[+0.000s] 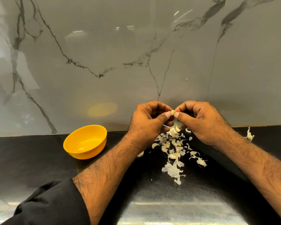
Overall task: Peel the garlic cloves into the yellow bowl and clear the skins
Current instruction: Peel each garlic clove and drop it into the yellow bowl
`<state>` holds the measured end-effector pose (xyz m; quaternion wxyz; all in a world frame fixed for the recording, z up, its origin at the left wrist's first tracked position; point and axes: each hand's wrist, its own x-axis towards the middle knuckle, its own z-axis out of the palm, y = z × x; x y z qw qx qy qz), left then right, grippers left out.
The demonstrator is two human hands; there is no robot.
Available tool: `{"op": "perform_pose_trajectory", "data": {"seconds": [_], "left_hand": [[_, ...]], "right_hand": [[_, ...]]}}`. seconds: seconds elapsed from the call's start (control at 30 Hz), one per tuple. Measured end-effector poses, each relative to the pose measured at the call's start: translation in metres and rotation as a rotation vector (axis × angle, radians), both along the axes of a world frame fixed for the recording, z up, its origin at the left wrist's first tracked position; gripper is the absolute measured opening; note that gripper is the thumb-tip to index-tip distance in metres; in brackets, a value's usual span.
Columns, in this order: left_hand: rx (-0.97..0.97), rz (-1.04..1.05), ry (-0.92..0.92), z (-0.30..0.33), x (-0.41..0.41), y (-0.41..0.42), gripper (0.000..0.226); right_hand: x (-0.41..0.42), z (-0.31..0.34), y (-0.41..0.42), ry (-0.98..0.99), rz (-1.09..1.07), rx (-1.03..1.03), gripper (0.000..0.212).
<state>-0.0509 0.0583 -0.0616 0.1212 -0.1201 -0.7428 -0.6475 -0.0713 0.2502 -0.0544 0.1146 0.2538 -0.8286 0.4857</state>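
1. Left hand [147, 120] and right hand [199, 120] raised together above the black surface [39, 166], close to the marble wall [120, 54]
2. Both grips clamped on one garlic clove [172, 112]: pinched between thumb and curled fingers of each hand, thumbs nearly touching
3. Yellow bowl [86, 142] on the surface, left of the hands, apart from them; contents not clear
4. Skins and cloves [173, 151] scattered on the surface directly below and in front of the hands
5. One separate scrap [249, 135] lies far right by the wall
6. Black sleeve [55, 203] on left forearm
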Motion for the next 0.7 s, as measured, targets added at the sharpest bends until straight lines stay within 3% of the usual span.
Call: {"op": "perform_pose_trajectory", "data": {"seconds": [0.53, 0.7], "left_hand": [[-0.037, 0.022, 0.018, -0.0035, -0.0022, 0.0013, 0.011], [-0.018, 0.022, 0.023, -0.0013, -0.001, 0.0009, 0.01]], "right_hand": [[-0.0005, -0.0031, -0.0009, 0.023, -0.024, 0.052, 0.01], [-0.0006, -0.002, -0.0011, -0.02, 0.002, -0.034, 0.007]]}}
